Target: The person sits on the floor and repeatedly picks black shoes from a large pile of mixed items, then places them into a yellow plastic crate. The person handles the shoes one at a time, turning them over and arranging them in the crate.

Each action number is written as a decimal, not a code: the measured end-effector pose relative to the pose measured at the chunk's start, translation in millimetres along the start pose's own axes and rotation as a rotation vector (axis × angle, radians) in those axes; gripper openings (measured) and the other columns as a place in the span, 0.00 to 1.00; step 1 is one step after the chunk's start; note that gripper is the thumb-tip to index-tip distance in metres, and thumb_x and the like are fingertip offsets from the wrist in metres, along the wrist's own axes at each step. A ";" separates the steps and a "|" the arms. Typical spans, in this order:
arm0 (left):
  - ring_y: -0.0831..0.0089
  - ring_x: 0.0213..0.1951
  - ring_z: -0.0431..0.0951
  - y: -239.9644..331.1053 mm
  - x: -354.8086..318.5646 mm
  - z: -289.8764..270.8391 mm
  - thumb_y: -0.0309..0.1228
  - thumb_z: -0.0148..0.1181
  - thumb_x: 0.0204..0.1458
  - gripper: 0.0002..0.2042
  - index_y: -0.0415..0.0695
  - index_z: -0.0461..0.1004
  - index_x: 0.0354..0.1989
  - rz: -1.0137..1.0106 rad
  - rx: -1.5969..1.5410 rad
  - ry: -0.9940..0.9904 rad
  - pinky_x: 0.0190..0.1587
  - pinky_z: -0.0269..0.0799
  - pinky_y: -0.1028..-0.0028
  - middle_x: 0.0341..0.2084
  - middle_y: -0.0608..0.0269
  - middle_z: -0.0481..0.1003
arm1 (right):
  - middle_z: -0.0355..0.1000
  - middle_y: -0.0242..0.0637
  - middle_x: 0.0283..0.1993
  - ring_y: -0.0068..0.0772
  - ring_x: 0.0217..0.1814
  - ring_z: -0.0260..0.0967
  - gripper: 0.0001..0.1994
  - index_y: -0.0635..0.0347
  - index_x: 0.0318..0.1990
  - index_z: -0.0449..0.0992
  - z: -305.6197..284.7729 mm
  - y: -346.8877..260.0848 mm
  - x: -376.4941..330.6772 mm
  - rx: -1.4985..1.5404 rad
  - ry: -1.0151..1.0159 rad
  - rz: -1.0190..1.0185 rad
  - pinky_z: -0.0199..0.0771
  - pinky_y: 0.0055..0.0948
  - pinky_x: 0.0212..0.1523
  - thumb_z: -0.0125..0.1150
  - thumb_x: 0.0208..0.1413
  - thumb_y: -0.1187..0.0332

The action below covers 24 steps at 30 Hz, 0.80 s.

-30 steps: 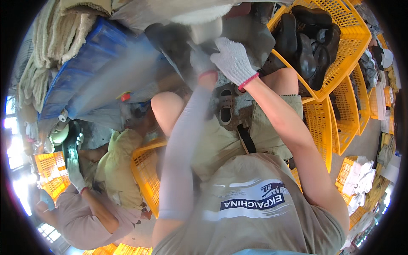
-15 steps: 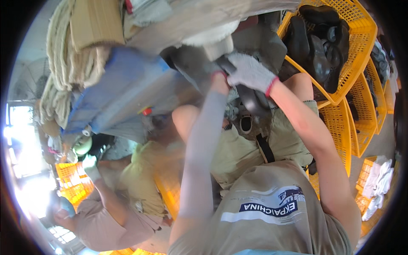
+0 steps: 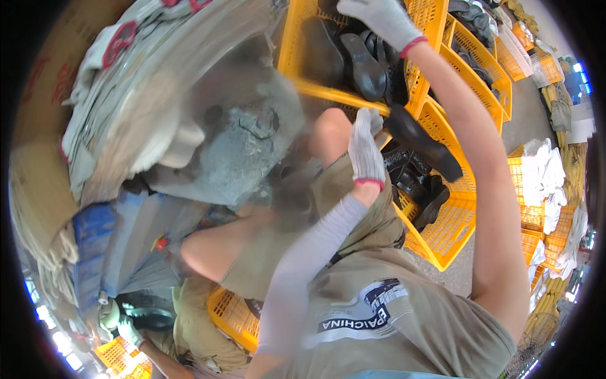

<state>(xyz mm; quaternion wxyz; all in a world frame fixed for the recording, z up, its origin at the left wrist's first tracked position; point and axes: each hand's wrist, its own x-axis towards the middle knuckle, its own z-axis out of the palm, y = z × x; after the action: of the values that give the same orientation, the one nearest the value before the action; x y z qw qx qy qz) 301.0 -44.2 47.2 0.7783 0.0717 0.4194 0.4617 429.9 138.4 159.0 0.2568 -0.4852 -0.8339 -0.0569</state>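
My left hand (image 3: 367, 149), in a white knit glove with a grey sleeve, grips the end of a long black shoe sole (image 3: 424, 143) over a yellow crate (image 3: 451, 230) that holds more black soles. My right hand (image 3: 380, 20), also gloved, on a bare arm, reaches up into a second yellow crate (image 3: 297, 44) filled with black shoe parts (image 3: 360, 63). Its fingers lie on the pile, and whether they hold anything is hidden. My knees and khaki shorts sit between the crates.
More yellow crates (image 3: 489, 60) line the right side, some holding white cloth pieces (image 3: 548, 169). Grey sacks (image 3: 246, 139) and a blue sheet (image 3: 95, 243) are piled at left. Another person (image 3: 189, 328) crouches at lower left beside yellow crates (image 3: 117, 354).
Both hands have left the grey sack where they were together. The left hand now holds a black sole, and the right has stretched up to the far crate. The view swung right.
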 end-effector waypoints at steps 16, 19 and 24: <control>0.57 0.60 0.77 94.8 33.6 37.1 0.37 0.80 0.43 0.36 0.42 0.77 0.64 1.683 1.312 -0.157 0.66 0.68 0.59 0.56 0.52 0.79 | 0.73 0.45 0.75 0.38 0.78 0.69 0.29 0.61 0.73 0.75 -98.4 -53.1 -127.3 0.606 -0.194 0.554 0.63 0.40 0.78 0.68 0.65 0.64; 0.64 0.45 0.86 92.8 36.0 25.8 0.33 0.78 0.55 0.20 0.36 0.82 0.53 0.767 0.464 -0.229 0.53 0.80 0.65 0.45 0.57 0.86 | 0.69 0.44 0.79 0.37 0.78 0.68 0.35 0.62 0.78 0.69 -82.9 -78.6 -111.1 1.276 0.297 0.629 0.63 0.37 0.79 0.70 0.64 0.63; 0.63 0.46 0.82 97.0 31.5 -89.4 0.52 0.63 0.70 0.24 0.45 0.80 0.61 0.149 -0.522 -0.168 0.52 0.79 0.62 0.47 0.61 0.84 | 0.67 0.62 0.77 0.52 0.77 0.69 0.46 0.71 0.78 0.63 32.4 -133.9 -125.5 0.716 -0.366 0.564 0.69 0.39 0.76 0.75 0.53 0.63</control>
<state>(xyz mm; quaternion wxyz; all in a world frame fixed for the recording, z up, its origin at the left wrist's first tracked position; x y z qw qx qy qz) 179.8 10.3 20.1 0.7664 -0.0627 0.2140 0.6025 355.4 -18.4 91.1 0.2620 -0.5752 -0.6688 0.3915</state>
